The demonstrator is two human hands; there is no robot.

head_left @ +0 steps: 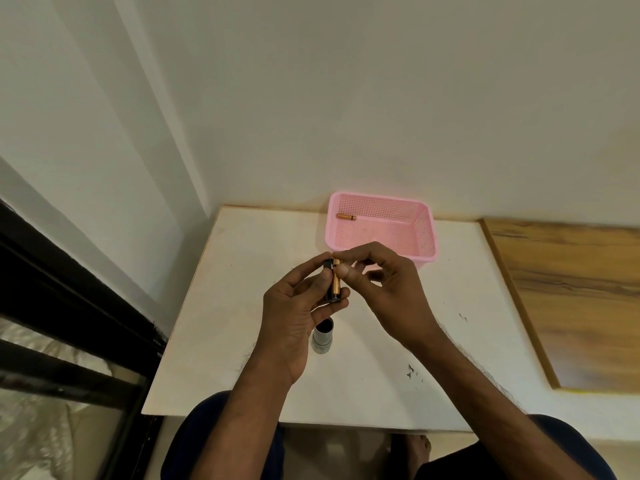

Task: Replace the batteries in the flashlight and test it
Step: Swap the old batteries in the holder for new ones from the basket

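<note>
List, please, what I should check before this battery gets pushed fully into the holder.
1. Holder steady: the left hand grips the black holder. Ok.
2. Battery under control: the right hand pinches the battery against the holder. Ok.
3. Battery facing the right way: the markings are too small to read. Cannot tell.
4. Flashlight tube ready: it stands upright on the table, open end up. Ok.
5. Other battery within reach: it lies in the pink basket. Ok.
6. That one fresh or used: cannot tell.
</note>
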